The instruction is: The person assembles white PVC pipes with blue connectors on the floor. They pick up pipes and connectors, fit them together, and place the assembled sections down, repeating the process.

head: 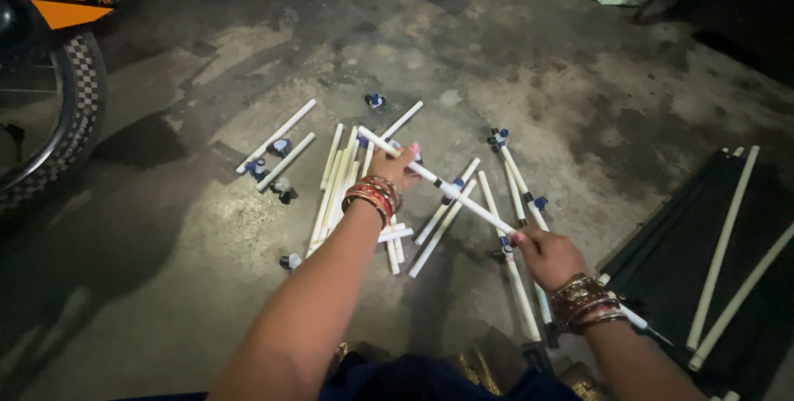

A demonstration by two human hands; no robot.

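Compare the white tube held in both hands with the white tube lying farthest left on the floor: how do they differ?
The held tube is lifted above the pile, gripped by the left hand and right hand; the far-left tube lies flat on the concrete floor, untouched. The held tube slopes down to the right, the far-left tube slopes up to the right. The held tube crosses over other tubes; the far-left one lies apart. Both are slim, straight and white.

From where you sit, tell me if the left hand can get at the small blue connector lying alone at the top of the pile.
Probably not as things stand: the left hand grips the white pipe, and the connector lies farther out. The floor between looks open.
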